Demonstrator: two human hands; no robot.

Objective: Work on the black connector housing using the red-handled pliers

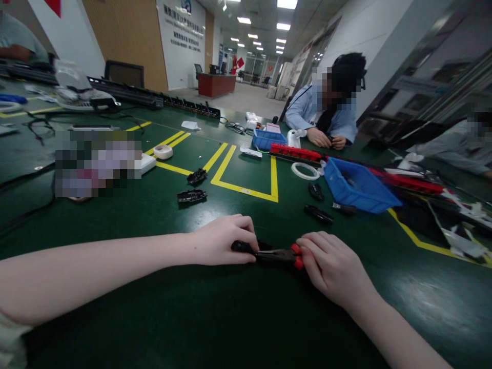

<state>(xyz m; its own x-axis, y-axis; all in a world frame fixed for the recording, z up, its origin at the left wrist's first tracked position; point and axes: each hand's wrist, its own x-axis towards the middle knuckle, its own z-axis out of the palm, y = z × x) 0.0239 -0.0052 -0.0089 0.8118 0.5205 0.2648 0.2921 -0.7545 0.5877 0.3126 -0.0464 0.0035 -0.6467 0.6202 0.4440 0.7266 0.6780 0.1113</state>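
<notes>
My left hand (226,241) is closed around a small black part (242,247) low over the green table (161,318). In my right hand (332,264) are the red-handled pliers (282,255), which point left. Their tips meet the black part at my left fingertips; what lies between the jaws is too small to tell. Beyond my left hand lie two black shells, one (192,196) nearer and one (197,176) farther. Past my right hand are more black pieces (319,214), beside a blue bin.
The blue bin (361,192) stands at the right, near a white ring (305,171) and a long red strip (300,152). A smaller blue tray (268,139) sits farther back. A tape roll (163,151) lies left. A person (326,107) works across the table.
</notes>
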